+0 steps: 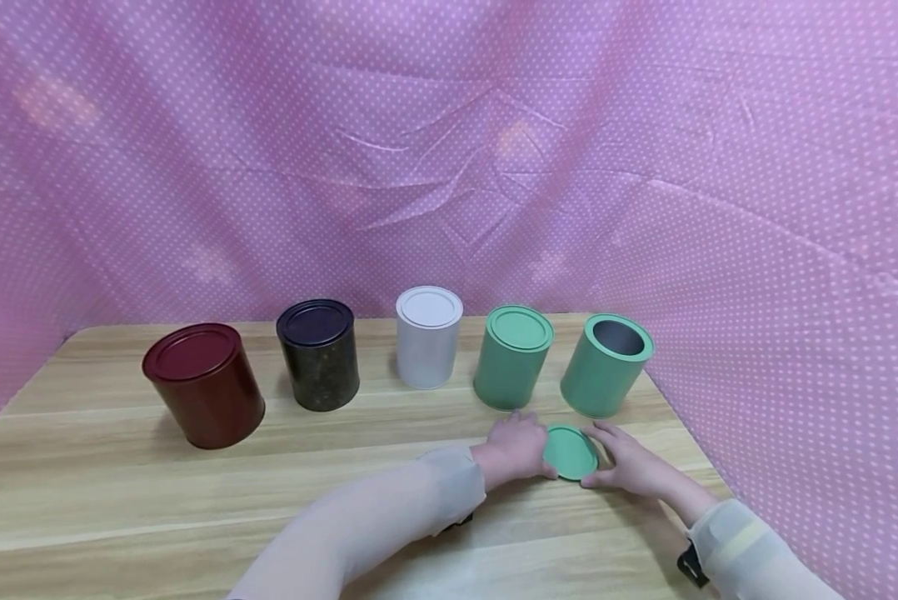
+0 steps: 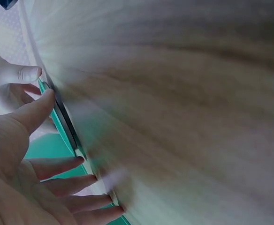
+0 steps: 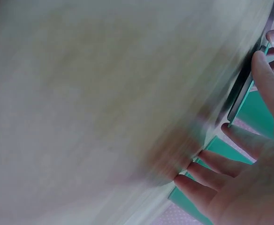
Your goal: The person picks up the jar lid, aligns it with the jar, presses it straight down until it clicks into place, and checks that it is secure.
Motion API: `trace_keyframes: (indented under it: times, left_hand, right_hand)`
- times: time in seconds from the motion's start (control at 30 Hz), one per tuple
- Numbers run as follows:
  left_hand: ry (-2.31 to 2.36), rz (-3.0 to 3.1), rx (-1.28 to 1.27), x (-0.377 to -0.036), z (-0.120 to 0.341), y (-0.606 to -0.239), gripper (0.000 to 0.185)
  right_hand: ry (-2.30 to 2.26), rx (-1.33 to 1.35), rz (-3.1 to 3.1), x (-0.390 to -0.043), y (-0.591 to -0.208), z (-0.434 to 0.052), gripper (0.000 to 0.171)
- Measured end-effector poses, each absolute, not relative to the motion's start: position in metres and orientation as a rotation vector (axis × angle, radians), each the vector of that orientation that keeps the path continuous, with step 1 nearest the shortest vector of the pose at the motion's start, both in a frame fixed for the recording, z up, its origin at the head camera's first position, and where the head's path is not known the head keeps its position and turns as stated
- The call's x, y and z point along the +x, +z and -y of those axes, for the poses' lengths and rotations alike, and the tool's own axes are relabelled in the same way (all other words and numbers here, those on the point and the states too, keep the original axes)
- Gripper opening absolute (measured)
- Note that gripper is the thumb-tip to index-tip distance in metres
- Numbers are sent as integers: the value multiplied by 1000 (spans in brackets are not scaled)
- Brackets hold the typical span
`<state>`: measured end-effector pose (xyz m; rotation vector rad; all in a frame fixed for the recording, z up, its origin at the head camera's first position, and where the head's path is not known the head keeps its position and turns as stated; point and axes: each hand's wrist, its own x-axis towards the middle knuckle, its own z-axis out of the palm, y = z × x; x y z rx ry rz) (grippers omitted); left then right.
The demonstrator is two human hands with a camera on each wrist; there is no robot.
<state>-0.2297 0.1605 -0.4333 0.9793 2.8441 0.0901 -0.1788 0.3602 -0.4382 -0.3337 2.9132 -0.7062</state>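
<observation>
A round green lid [image 1: 571, 452] lies low over the wooden table between the two hands, seen nearly edge-on in both wrist views. My left hand [image 1: 517, 447] holds its left side, the thumb at the near edge and the index finger toward the far edge. On the opposite side my right hand [image 1: 632, 464] grips the rim between thumb and index finger [image 3: 242, 139]; the other fingers spread down to the tabletop. Behind them stands a green can [image 1: 597, 379] without a lid, its dark inside showing. A lidded green can [image 1: 511, 367] stands to its left.
Farther left along the table [image 1: 104, 483] stand a lidded white can [image 1: 427, 354], a black can [image 1: 321, 367] and a larger dark red can [image 1: 217, 400]. Pink dotted cloth [image 1: 449, 150] hangs behind the table and along its sides.
</observation>
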Motion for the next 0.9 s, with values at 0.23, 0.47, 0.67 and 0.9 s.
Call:
trace_keyframes:
  times: [0.23,0.47,0.67,0.9]
  left_hand:
    - [170,-2801,994,-232,-158,-433,66]
    - [236,-2813,1004,-234,-157,-433,63]
    - [328,-2812,985,-237,-158,-434,64]
    - [439,-2799,1027,-241,-157,-434,67]
  right_hand:
    - [-755,-359,-2904,-180,-438,-362,87]
    - [-831,-427,-2916,-181,-437,-365,82]
    - [-867,-432,-2928,-184,-437,-369,80]
    - [-913,-397,-2947,-186,-440,-371,81]
